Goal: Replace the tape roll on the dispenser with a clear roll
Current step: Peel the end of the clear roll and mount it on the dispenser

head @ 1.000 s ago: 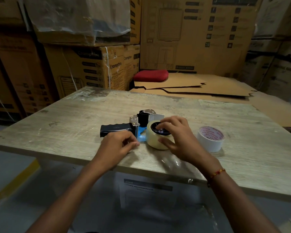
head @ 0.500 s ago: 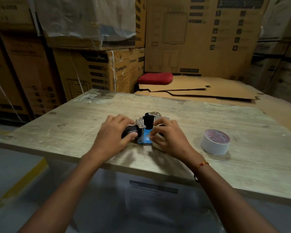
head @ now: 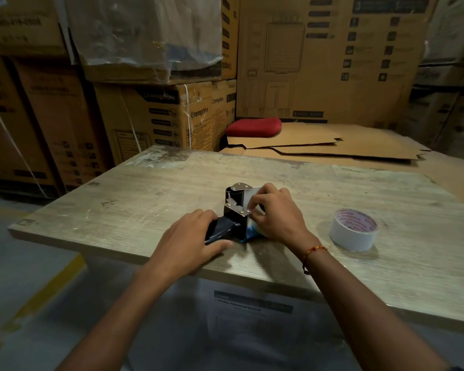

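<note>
A second ago the dispenser lay with its handle pointing away from the left hand, which rested just in front of it; now that hand is wrapped over the handle, which angles toward the person. The right hand had its fingers spread on top of the clear roll; now it covers most of the roll, with the fingertips pinched at the metal frame. The dispenser head now stands up between the two hands.
</note>
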Tool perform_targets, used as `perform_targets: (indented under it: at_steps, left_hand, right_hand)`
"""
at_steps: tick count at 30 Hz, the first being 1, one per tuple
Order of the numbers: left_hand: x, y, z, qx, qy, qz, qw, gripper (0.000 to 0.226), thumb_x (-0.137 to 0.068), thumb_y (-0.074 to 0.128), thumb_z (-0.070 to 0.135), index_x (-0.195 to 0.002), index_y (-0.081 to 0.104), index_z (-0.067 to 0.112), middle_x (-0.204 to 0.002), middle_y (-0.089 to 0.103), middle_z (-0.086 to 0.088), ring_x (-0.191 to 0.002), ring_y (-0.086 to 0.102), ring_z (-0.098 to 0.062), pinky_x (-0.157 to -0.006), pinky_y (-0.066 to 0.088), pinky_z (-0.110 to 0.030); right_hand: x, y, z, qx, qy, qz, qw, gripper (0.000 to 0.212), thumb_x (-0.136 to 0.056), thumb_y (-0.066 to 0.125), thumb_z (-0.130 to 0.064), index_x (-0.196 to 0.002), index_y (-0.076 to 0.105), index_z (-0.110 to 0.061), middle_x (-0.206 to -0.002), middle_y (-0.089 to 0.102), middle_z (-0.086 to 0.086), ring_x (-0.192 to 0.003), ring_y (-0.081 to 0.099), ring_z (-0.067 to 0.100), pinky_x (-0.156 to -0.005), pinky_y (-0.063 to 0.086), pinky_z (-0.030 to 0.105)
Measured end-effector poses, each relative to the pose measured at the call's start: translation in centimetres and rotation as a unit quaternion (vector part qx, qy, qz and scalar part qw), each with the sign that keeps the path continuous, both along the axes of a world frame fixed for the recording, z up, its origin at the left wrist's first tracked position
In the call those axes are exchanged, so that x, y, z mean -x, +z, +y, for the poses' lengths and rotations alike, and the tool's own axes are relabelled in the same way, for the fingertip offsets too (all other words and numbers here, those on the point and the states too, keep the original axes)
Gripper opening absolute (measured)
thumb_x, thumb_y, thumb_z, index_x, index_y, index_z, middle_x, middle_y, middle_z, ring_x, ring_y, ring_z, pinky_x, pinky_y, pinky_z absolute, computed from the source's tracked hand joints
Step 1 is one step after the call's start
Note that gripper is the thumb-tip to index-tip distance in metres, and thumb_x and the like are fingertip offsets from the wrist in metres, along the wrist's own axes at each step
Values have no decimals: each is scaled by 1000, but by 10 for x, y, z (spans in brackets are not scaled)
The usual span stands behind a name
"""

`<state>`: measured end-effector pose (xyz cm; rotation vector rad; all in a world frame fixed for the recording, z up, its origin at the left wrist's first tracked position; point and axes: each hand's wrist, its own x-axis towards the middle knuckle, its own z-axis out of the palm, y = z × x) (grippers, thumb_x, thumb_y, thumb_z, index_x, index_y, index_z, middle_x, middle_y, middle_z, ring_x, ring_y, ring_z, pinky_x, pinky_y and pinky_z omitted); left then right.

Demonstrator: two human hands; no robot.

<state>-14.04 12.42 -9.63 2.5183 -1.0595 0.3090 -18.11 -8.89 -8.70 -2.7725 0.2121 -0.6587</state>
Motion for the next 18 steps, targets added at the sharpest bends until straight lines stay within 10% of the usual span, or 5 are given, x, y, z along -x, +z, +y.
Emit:
perform_targets:
  at_steps: [14,18]
  left_hand:
    - [28,1,1,58,-92,150,983,47,-88,66,49,-127,45,31,-108,54,15,-89,54,-2,-68,37,-18]
    - [34,2,-1,59,-84,152,983,46,-87,65,48,-123,46,28,-108,56,11,-88,55,-4,-69,38,-21]
  right_hand:
    - [-17,24,-15,-53,23,88,994,11,-86,77,-36,-90,76,-26,-111,50,-2,-97,59,14,-86,55,39]
    - [-25,27,-16,-221,18,100,970,9,-84,78,-16,-78,72,-18,-104,61,1,-111,58,25,-85,51,39]
